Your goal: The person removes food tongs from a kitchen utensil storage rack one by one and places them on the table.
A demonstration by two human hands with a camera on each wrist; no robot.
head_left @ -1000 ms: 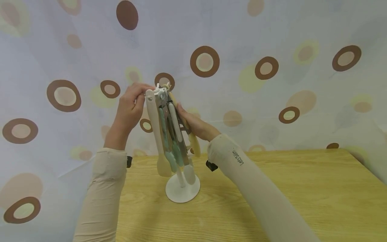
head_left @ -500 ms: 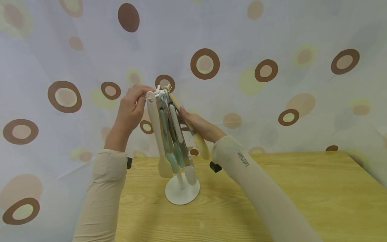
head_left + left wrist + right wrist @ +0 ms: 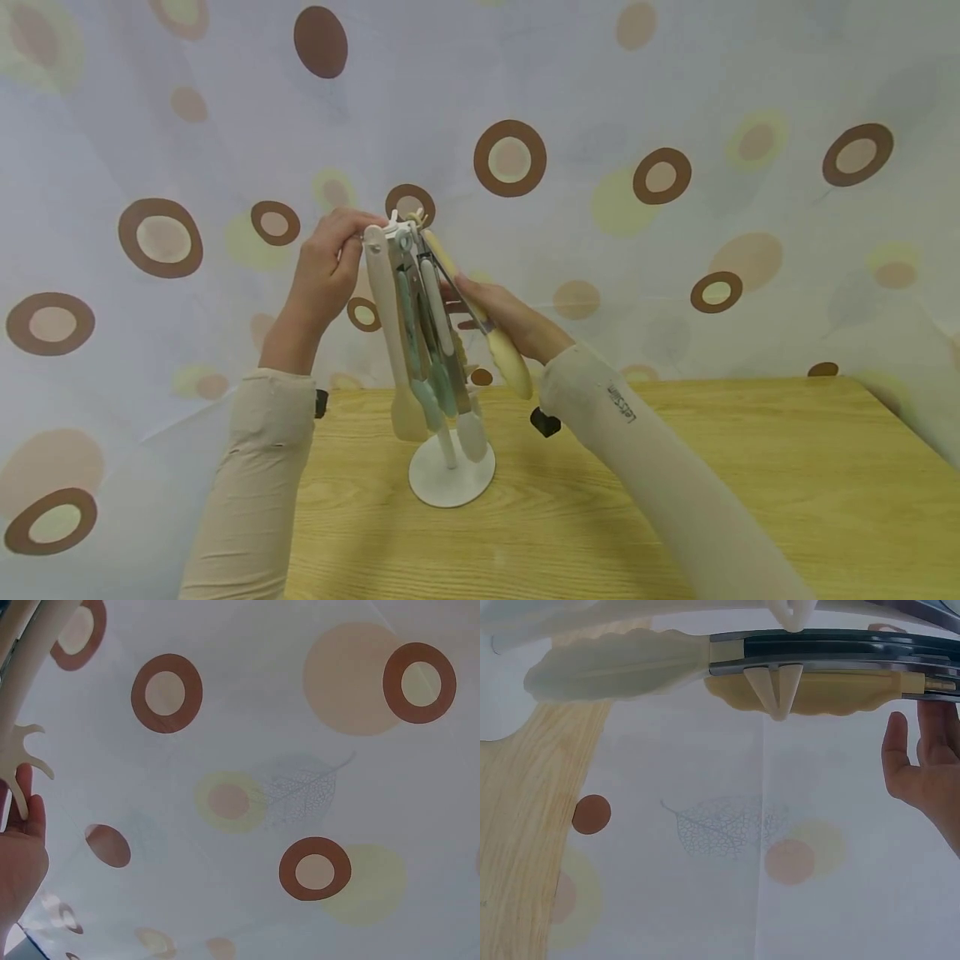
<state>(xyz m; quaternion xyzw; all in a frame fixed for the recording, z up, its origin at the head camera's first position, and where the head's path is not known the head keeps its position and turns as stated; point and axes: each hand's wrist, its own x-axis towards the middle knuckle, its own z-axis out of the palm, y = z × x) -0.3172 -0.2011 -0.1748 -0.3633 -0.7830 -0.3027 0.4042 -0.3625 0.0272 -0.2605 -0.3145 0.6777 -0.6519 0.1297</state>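
Note:
In the head view, a white utensil stand (image 3: 452,479) on a round base leans on the table, hung with kitchen utensils. My left hand (image 3: 324,265) grips its top beside the hooks; the left wrist view shows fingers behind a pale hook (image 3: 21,761). My right hand (image 3: 510,312) holds the yellow tongs (image 3: 508,367), thumb along one arm and fingertips behind. That arm slants right, spread from its partner, whose yellow end (image 3: 817,694) shows in the right wrist view. The tongs' top ring still loops at the hooks. A white-handled spatula (image 3: 407,412) hangs nearest my left hand.
Pale green utensil heads (image 3: 441,392) and white-tipped tongs (image 3: 471,435) hang close beside the yellow tongs. The wooden table (image 3: 712,467) reaches back to a curtain (image 3: 570,83) printed with brown rings.
My right hand has moved right and a little down, swinging one yellow end of the tongs outward, away from the other utensils. My left hand keeps its place on the stand.

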